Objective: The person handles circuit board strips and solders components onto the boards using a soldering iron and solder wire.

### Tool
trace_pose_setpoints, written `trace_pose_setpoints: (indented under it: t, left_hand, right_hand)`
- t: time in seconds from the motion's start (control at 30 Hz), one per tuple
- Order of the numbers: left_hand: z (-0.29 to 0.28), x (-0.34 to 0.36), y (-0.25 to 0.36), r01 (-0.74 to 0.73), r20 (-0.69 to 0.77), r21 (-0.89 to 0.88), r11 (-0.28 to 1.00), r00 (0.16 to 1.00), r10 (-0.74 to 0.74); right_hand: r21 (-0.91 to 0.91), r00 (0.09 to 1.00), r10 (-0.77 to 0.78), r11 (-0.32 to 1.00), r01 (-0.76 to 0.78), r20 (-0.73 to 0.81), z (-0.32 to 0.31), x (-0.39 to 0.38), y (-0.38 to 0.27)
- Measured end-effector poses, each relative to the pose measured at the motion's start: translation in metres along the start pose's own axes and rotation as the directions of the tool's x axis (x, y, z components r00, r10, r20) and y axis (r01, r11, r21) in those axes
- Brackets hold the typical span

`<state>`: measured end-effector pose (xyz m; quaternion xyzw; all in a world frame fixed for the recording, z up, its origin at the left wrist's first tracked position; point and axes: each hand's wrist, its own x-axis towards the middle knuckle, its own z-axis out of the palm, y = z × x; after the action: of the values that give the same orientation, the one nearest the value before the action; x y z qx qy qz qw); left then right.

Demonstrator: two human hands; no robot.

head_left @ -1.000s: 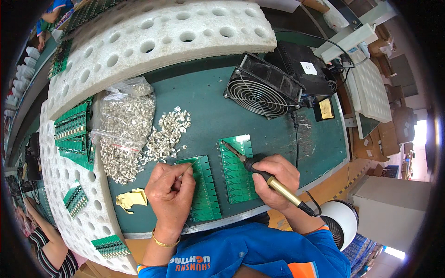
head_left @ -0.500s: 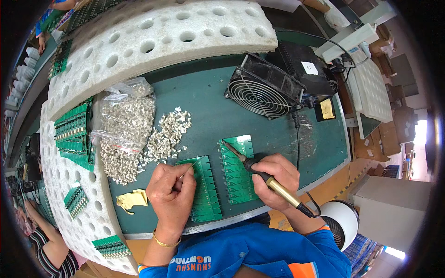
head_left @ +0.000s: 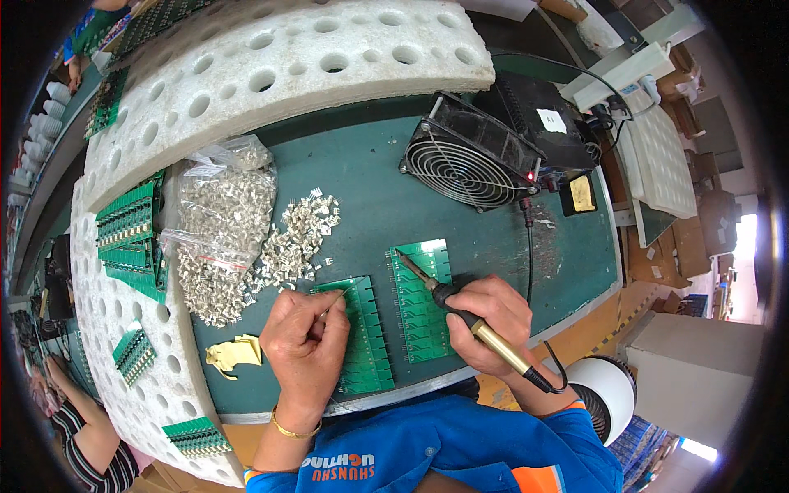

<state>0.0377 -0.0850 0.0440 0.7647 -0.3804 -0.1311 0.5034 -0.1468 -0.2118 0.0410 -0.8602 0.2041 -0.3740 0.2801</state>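
My left hand pinches a thin wire, likely solder, over a green circuit board lying at the bench's front. My right hand grips a soldering iron with a brass-coloured handle; its tip points down at the upper left corner of a second green board to the right. Loose small white connectors are heaped beyond my left hand, beside a clear bag full of them. A crumpled yellow piece lies left of my left wrist.
Perforated white foam blocks border the back and left, holding circuit boards. A black fan, a black power unit and a yellow sponge stand back right. A co-worker's arm is lower left, another person upper left.
A small red light now shows at the fan's right corner. Both my hands stay almost in place, with the iron's tip still at the same corner of the right board.
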Motion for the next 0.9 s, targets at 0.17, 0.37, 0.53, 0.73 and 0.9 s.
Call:
trace_pose_setpoints:
  t: [0.17,0.37,0.53,0.73,0.9]
  left_hand:
    - [-0.0007,-0.0006,-0.0019,0.008,0.002,-0.007,1.000,1.000,-0.008]
    - [-0.0005,-0.0002,-0.0039,-0.030,-0.003,-0.008,1.000,1.000,0.030]
    - [-0.0006,0.0000,-0.0041,-0.048,0.006,0.018,0.999,0.999,0.048]
    - [-0.0002,-0.0001,-0.0044,-0.036,0.014,-0.009,0.999,0.999,0.036]
    - [0.0004,-0.0002,-0.0032,-0.029,0.010,-0.010,1.000,1.000,0.029]
  right_hand:
    - [0.006,1.000,-0.015,1.000,0.015,-0.002,0.0015,-0.0007,-0.0003]
    - [-0.013,1.000,-0.029,0.999,0.029,-0.006,0.0026,-0.0040,-0.0030]
    - [-0.033,0.999,-0.045,0.998,0.046,0.007,0.0035,-0.0049,-0.0062]
    - [-0.046,0.998,-0.060,0.997,0.061,0.014,0.0037,-0.0079,-0.0071]
    - [-0.040,0.998,-0.065,0.997,0.066,0.016,0.0026,-0.0075,-0.0071]
